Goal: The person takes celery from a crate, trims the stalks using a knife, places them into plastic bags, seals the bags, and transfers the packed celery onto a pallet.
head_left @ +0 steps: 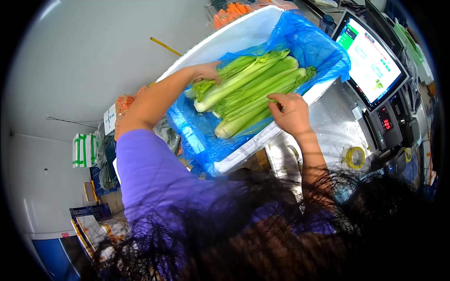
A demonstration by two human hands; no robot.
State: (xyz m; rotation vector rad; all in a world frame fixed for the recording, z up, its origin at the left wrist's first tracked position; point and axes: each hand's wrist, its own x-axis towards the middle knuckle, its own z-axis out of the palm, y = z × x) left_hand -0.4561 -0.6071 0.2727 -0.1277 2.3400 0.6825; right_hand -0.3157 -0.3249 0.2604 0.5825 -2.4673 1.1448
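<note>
Several pale-green celery bunches (253,86) lie side by side in a white foam box (211,42) lined with a blue plastic bag (323,51). My left hand (206,72) reaches in at the far left side, its fingers bent around the edge of a celery bunch and partly hidden among the leaves. At the near right side of the box, my right hand (291,112) hovers over the outermost bunch. Its thumb and forefinger are curved but apart, with nothing visible between them; the other fingers are partly hidden.
To the right stand a lit touchscreen (370,61) and a scale display with red digits (385,119). Yellow tape rolls (355,158) lie on the metal counter (340,126). Bagged carrots (229,14) sit behind the box. A green-taped white box (85,150) is at left.
</note>
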